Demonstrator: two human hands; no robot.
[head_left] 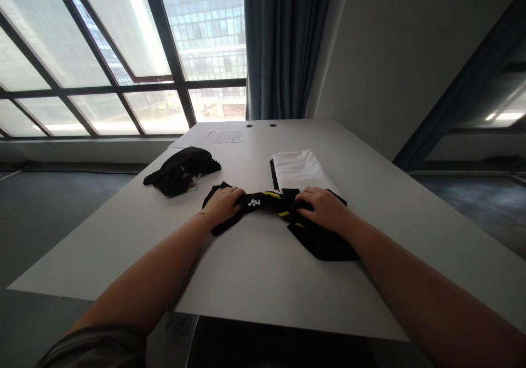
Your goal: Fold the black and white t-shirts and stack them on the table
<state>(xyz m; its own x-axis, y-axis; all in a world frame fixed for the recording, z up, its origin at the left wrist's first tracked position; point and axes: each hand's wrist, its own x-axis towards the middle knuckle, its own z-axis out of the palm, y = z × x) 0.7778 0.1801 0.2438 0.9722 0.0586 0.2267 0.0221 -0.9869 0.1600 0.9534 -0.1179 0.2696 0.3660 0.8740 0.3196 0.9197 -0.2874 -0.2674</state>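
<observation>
A black garment (329,244) with yellow stripes and a small white print lies bunched across the table in front of me. My left hand (224,204) has its fingers curled over the left end of it. My right hand (322,208) grips the right part, the thumb bent toward the middle. Between the two hands the fabric forms a narrow band, and below my right hand a wider black panel spreads on the tabletop. What kind of garment it is, I cannot tell. Just behind my right hand rests a folded white cloth (299,168) with a black edge along its left side.
A crumpled black garment (184,170) with a pale cord sits on the white table (246,280), left of my hands. Printed papers (224,136) lie at the far left corner. Beyond the table are windows (213,28) and a blue curtain (285,50).
</observation>
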